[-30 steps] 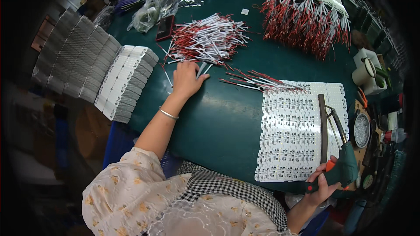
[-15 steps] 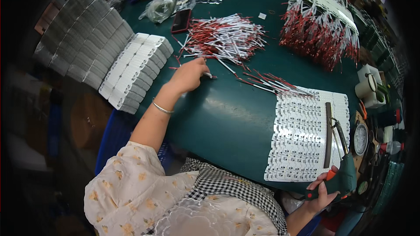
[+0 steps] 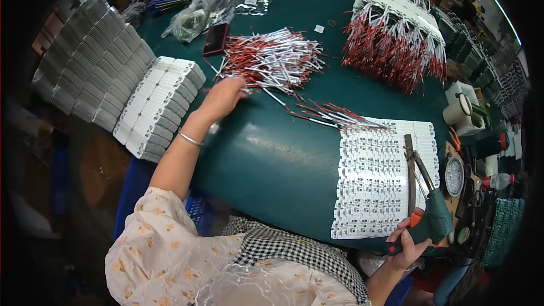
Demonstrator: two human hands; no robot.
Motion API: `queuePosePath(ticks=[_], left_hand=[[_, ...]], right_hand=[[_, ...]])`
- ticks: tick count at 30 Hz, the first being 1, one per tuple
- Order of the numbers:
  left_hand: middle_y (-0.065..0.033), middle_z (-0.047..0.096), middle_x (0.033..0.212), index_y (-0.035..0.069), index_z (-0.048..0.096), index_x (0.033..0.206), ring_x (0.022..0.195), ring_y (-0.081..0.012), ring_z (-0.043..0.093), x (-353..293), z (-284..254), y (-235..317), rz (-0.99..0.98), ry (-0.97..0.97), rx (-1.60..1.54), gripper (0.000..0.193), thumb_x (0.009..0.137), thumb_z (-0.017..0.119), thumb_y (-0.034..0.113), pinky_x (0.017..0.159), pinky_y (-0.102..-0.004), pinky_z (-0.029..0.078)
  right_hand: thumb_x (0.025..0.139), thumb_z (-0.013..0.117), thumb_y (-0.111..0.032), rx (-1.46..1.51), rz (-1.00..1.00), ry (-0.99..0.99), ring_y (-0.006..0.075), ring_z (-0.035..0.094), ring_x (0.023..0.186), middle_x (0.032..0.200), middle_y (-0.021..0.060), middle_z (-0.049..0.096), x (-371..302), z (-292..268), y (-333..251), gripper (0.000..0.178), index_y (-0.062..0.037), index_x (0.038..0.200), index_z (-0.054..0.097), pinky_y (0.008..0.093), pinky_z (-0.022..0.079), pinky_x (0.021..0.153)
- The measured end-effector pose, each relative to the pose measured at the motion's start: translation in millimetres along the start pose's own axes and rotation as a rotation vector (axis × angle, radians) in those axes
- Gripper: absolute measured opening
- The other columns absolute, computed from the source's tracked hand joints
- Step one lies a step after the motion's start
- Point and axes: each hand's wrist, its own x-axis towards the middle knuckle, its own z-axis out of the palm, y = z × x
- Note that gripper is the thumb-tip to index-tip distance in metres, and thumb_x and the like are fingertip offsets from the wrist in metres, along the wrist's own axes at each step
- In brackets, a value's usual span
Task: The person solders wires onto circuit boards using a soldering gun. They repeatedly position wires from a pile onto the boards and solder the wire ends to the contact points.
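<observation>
My left hand (image 3: 222,97) reaches across the green table (image 3: 272,158) to the near edge of a loose pile of red and white wires (image 3: 272,59), its fingers pinched on wires there. My right hand (image 3: 409,242) grips the handle of a green soldering gun (image 3: 433,215) at the table's right front edge. The gun's long tip lies over a white sheet of small circuit boards (image 3: 379,175). A small bunch of wires (image 3: 334,114) lies at the sheet's far edge.
Stacks of white board strips (image 3: 161,102) and grey stacks (image 3: 90,62) stand on the left. Rows of boards with red wires attached (image 3: 396,39) lie at the back right. A black phone (image 3: 215,38), plastic bags (image 3: 192,20), a tape roll (image 3: 459,110) and a round tin (image 3: 454,175) surround the work area.
My left hand has slid from the table surface toward the wire pile and closed its fingers on wires. My right hand has kept hold of the soldering gun.
</observation>
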Motion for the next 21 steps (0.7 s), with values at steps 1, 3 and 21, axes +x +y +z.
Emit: queuePosePath(ticks=[1, 3, 21], left_hand=[[-0.0159, 0.06, 0.086, 0.004, 0.059, 0.093, 0.088, -0.0365, 0.057, 13.0, 1.5, 1.5, -0.004, 0.158, 0.014, 0.016, 0.08, 0.066, 0.01, 0.078, -0.0456, 0.044], [-0.0169, 0.062, 0.093, 0.004, 0.059, 0.101, 0.089, -0.0351, 0.06, 41.0, 2.7, 0.3, 0.013, 0.372, 0.007, 0.023, 0.08, 0.067, 0.008, 0.076, -0.0415, 0.046], [-0.0194, 0.058, 0.102, 0.001, 0.055, 0.104, 0.102, -0.0377, 0.054, 106.8, -6.8, 17.7, -0.004, 0.157, 0.217, 0.025, 0.081, 0.063, 0.008, 0.087, -0.0457, 0.041]], right_hand=[[0.076, 0.06, -0.004, -0.007, -0.011, -0.015, 0.0145, 0.054, 0.049, 0.084, 0.0171, 0.057, 1.3, 0.1, -1.8, 0.058, 0.0122, 0.126, 0.038, 0.0248, 0.048, 0.043], [0.075, 0.06, -0.005, -0.027, -0.023, -0.018, 0.0144, 0.054, 0.049, 0.083, 0.017, 0.057, 0.9, -0.6, -4.1, 0.058, 0.012, 0.126, 0.038, 0.0248, 0.048, 0.043], [0.071, 0.061, -0.005, -0.03, 0.035, 0.146, 0.0155, 0.053, 0.045, 0.077, 0.0173, 0.057, 2.4, 6.3, -7.3, 0.057, 0.0116, 0.122, 0.041, 0.0257, 0.048, 0.041]])
